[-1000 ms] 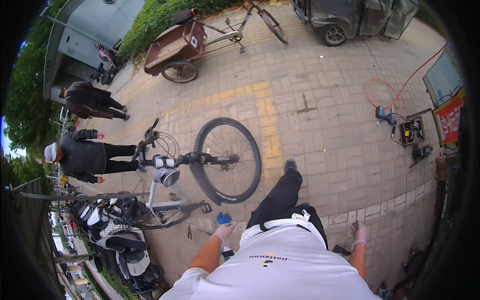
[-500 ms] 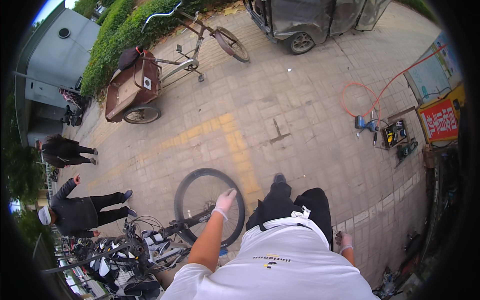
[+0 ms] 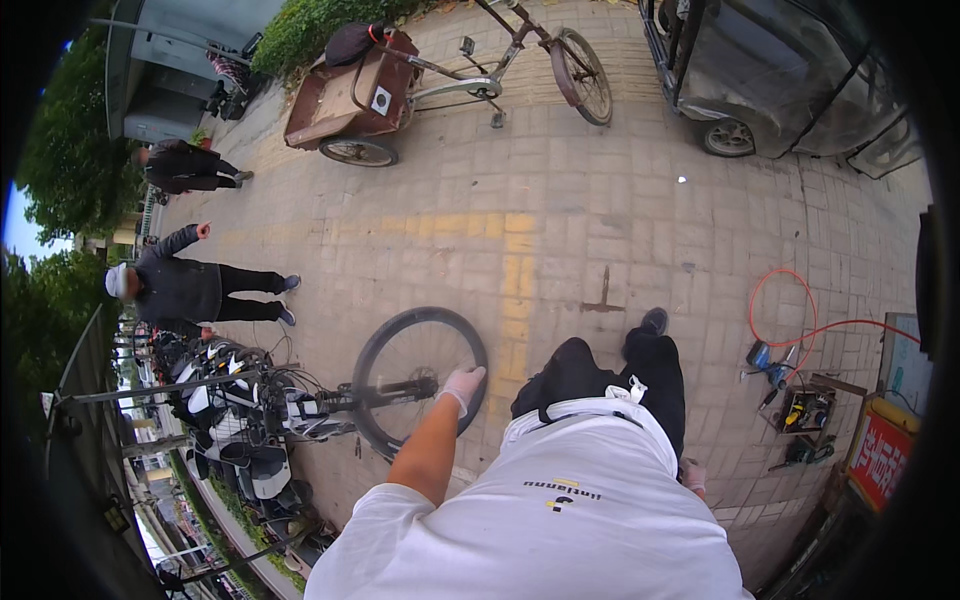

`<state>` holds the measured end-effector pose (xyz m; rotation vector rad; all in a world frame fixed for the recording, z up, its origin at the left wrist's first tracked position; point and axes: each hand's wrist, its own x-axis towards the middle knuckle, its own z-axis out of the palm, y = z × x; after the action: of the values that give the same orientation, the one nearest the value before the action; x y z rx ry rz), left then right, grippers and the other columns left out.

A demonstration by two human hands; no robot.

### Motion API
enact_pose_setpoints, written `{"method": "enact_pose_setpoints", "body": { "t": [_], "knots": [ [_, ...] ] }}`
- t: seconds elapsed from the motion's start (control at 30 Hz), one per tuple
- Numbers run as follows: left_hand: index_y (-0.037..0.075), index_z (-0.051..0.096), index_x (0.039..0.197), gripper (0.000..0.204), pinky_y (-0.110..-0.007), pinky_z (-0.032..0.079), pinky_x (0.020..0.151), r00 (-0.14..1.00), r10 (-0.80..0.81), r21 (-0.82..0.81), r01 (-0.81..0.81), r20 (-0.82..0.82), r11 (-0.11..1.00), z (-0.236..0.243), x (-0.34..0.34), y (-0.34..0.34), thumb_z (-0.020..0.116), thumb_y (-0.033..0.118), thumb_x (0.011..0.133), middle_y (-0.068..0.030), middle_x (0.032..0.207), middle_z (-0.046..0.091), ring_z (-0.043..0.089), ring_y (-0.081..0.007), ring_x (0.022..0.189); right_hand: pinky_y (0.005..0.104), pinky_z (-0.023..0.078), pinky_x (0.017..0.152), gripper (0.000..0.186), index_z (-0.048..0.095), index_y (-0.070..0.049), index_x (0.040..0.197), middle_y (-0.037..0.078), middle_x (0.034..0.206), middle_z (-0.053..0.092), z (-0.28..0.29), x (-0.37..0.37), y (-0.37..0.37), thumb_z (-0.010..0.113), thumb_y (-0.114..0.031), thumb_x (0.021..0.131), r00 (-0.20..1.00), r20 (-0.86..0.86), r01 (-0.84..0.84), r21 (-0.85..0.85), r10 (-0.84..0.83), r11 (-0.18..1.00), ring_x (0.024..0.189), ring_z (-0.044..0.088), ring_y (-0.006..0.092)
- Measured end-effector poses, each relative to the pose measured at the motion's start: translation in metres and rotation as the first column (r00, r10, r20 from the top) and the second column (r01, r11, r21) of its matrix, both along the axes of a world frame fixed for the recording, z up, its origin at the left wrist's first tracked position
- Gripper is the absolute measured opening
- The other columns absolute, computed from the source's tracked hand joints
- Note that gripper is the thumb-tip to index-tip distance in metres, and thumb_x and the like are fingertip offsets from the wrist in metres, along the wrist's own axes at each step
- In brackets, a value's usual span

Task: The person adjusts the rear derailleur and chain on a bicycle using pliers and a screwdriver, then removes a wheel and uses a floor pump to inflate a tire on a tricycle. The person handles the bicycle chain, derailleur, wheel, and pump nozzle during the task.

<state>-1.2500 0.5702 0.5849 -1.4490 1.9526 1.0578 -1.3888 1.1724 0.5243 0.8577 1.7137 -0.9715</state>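
Note:
My left hand (image 3: 462, 384), in a thin whitish glove, is held out at my left with its fingers loosely curled. Nothing shows in it. It overlaps the right side of a black-tyred bicycle wheel (image 3: 366, 352); whether it touches the tyre I cannot tell. The wheel sits in a dark fork (image 3: 345, 396) of a bicycle whose frame runs off to the left. My right hand (image 3: 692, 473), gloved too, hangs by my right hip. My shirt and trousers partly hide it, and its fingers are unclear.
Parked bikes and scooters (image 3: 240, 430) crowd the left, near a person in dark clothes (image 3: 180, 288); another person (image 3: 180, 167) stands farther off. A cargo tricycle (image 3: 365, 95) and covered vehicle (image 3: 760, 90) stand ahead. At right lie an orange hose (image 3: 815, 300), blue power tool (image 3: 765, 357) and toolbox (image 3: 805, 412).
The view has swung left, so the tricycle, vehicle and tools sit farther right. My left hand shifts from over the wheel's middle to its right side. My right hand is now more hidden.

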Motion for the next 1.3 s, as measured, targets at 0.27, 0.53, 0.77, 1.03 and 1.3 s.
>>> {"method": "enact_pose_setpoints", "body": {
  "t": [0.27, 0.53, 0.77, 1.03, 1.3],
  "knots": [
    [0.0, 0.064, 0.117, 0.051, -0.033, 0.045, 0.09, 0.952, 0.305, 0.083, -0.302, -0.021, 0.95, 0.007, 0.001, 0.081, 0.058, 0.042, 0.088, -0.0147, 0.11, 0.066, 0.059, -0.0247, 0.104, 0.0321, 0.044, 0.068, 0.035, 0.064, -0.003, 0.101, 0.002, 0.085, 0.065, -0.001, -0.294, -0.011, 0.071, -0.027, 0.077, 0.963, -0.257, -0.104, -0.073, 0.082, 0.992, 0.078, 0.06, 0.0143],
    [-0.003, 0.063, 0.116, 0.051, -0.03, 0.048, 0.076, 0.818, 0.573, 0.151, -0.562, -0.038, 0.813, 0.002, -0.024, 0.083, 0.059, 0.041, 0.09, -0.0087, 0.096, 0.068, 0.061, -0.0158, 0.083, 0.0291, 0.045, 0.065, 0.03, 0.069, 0.003, 0.097, 0.006, 0.082, 0.066, 0.022, -0.398, -0.179, 0.064, -0.011, 0.071, 0.931, -0.24, -0.327, -0.207, 0.276, 0.922, 0.071, 0.058, 0.014],
    [-0.003, 0.064, 0.11, 0.053, -0.03, 0.047, 0.076, 0.892, 0.412, 0.27, -0.449, 0.186, 0.852, -0.023, -0.052, -0.022, 0.056, 0.044, 0.087, -0.0103, 0.095, 0.068, 0.062, -0.0177, 0.081, 0.0258, 0.044, 0.058, 0.028, 0.069, 0.002, 0.097, 0.007, 0.079, 0.066, 0.031, -0.398, -0.286, 0.062, -0.008, 0.072, 0.899, -0.117, -0.437, -0.184, 0.422, 0.881, 0.063, 0.059, 0.0155],
    [0.0, 0.063, 0.119, 0.053, -0.035, 0.047, 0.083, 0.75, 0.596, 0.132, -0.585, -0.288, 0.8, -0.038, -0.149, -0.248, 0.057, 0.041, 0.087, -0.0163, 0.097, 0.069, 0.064, -0.0264, 0.091, 0.0295, 0.045, 0.065, 0.034, 0.067, -0.004, 0.108, 0.005, 0.092, 0.068, 0.075, -0.474, -0.456, 0.062, -0.027, 0.084, 0.823, -0.408, -0.394, 0.091, 0.395, 0.915, 0.08, 0.064, 0.016],
    [0.001, 0.062, 0.12, 0.051, -0.034, 0.047, 0.085, 0.659, 0.672, 0.101, -0.684, -0.339, 0.722, -0.03, -0.196, -0.317, 0.056, 0.04, 0.088, -0.0146, 0.099, 0.069, 0.064, -0.0249, 0.092, 0.0273, 0.044, 0.066, 0.032, 0.067, -0.003, 0.106, 0.004, 0.092, 0.068, 0.09, -0.592, -0.659, 0.058, -0.027, 0.088, 0.651, -0.551, -0.642, -0.035, 0.522, 0.766, 0.079, 0.063, 0.0136]
  ]
}}
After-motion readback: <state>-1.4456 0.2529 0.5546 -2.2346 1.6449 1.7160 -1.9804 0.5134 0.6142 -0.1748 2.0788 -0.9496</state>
